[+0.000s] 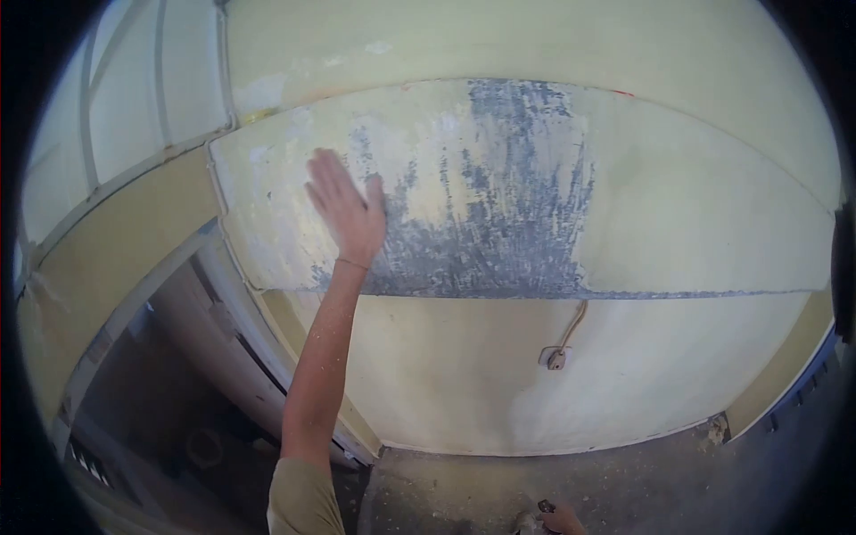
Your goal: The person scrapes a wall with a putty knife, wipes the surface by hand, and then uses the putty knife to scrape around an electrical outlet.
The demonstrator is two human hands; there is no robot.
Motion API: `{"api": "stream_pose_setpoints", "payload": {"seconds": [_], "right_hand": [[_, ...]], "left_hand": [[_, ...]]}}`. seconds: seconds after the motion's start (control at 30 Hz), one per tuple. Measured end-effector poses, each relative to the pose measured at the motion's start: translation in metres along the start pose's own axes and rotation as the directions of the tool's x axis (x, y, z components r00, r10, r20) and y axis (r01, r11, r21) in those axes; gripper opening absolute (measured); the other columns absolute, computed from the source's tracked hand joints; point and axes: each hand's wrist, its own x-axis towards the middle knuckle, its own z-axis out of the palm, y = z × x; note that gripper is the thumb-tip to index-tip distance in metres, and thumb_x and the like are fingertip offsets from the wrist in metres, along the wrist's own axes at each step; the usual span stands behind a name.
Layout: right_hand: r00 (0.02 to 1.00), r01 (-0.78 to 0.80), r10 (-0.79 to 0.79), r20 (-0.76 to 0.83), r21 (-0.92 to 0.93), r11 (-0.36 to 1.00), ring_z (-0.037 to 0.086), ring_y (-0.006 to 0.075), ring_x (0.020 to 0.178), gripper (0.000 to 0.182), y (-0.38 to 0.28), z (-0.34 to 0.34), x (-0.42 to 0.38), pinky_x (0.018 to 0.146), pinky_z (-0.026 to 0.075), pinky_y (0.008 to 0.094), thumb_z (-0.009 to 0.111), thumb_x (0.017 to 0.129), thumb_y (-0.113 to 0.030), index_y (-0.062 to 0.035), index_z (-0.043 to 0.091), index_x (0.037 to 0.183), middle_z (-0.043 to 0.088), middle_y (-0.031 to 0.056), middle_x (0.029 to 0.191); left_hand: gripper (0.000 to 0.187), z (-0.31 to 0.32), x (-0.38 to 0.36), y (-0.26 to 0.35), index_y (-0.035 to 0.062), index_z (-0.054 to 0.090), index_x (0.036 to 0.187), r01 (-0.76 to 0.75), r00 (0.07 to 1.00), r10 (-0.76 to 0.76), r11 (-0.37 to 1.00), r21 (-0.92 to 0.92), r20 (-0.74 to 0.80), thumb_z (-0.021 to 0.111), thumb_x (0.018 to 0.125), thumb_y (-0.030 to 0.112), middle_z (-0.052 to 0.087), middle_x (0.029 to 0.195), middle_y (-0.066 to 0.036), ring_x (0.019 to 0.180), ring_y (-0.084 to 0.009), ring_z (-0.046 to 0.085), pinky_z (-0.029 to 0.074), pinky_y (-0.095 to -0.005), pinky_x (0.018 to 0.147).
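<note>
My left hand [346,205] is raised against the scraped beam face [526,187], palm toward it and fingers stretched out. It overlaps a pale, patchy area left of the grey scraped part. A thin band circles the wrist, and pale specks dot the forearm. Low at the bottom edge, my right hand [562,519] is partly cut off by the frame. Its fingers curl by a small dark-and-light object [544,506], which I cannot make out. Grey base shows through the paint in vertical streaks, most heavily along the beam's lower edge.
Below the beam, a socket box [555,358] with a cable sits on the recessed wall [446,374]. To the left is a dark doorway [169,383], under framed panes [125,80]. The concrete floor [428,490] is speckled with debris.
</note>
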Motion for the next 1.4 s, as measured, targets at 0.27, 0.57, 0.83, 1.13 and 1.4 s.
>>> {"api": "stream_pose_setpoints", "payload": {"seconds": [0.27,0.57,0.83,1.13,1.4], "right_hand": [[0.994,-0.112,0.112,0.013,0.04,0.993,0.068,0.0225,0.059,0.023,0.013,0.001,0.002,0.058,0.055,0.0355,0.073,0.079,-0.021,0.0001,0.069,0.086,0.068,0.0122,0.067],[0.937,0.165,-0.056,-0.344,0.296,0.941,0.065,0.0196,0.062,0.025,0.004,-0.009,-0.017,0.055,0.051,0.0343,0.064,0.074,-0.012,0.0006,0.064,0.095,0.065,0.0132,0.071],[0.846,0.461,-0.181,-0.501,0.519,0.72,0.058,0.0133,0.057,0.035,-0.072,-0.057,-0.105,0.05,0.046,0.0308,0.067,0.079,-0.004,0.0025,0.055,0.111,0.061,0.0073,0.074],[0.687,0.716,-0.463,-0.56,0.409,0.566,0.056,0.009,0.06,0.046,-0.148,-0.087,-0.153,0.052,0.047,0.0264,0.068,0.087,-0.004,0.0015,0.053,0.129,0.059,0.0043,0.078],[0.571,0.817,-0.615,-0.543,0.447,0.365,0.058,0.0092,0.064,0.046,-0.168,-0.111,-0.17,0.056,0.049,0.025,0.07,0.087,-0.003,0.0033,0.055,0.129,0.063,0.0055,0.085]], "left_hand": [[0.089,0.017,0.053,0.102,-0.0165,0.012,0.146,0.118,0.984,-0.11,0.992,0.05,-0.138,0.048,0.096,0.048,0.009,0.155,-0.035,0.145,-0.0501,0.004,0.004,-0.0587,0.116],[0.084,0.023,-0.008,0.169,-0.0075,0.019,0.15,-0.393,0.882,0.431,0.895,-0.21,0.191,0.054,0.093,0.044,0.014,0.158,-0.025,0.146,-0.0453,0.011,0.008,-0.0594,0.116],[0.072,0.009,-0.047,0.12,0.0011,0.02,0.153,-0.11,0.969,0.134,0.986,-0.126,0.207,0.051,0.097,0.034,0.015,0.16,-0.021,0.147,-0.0418,0.01,0.006,-0.0585,0.117],[0.065,-0.015,-0.01,0.108,-0.001,0.032,0.148,-0.039,0.991,0.058,0.986,-0.162,0.117,0.052,0.096,0.031,0.018,0.158,-0.024,0.146,-0.0428,0.015,0.011,-0.0552,0.116],[0.02,-0.149,-0.099,0.205,-0.0078,0.065,0.107,0.82,0.57,0.113,-0.15,-0.553,0.814,0.061,0.093,0.006,0.069,0.103,-0.014,0.095,-0.0218,0.067,0.053,-0.0312,0.082]]}}
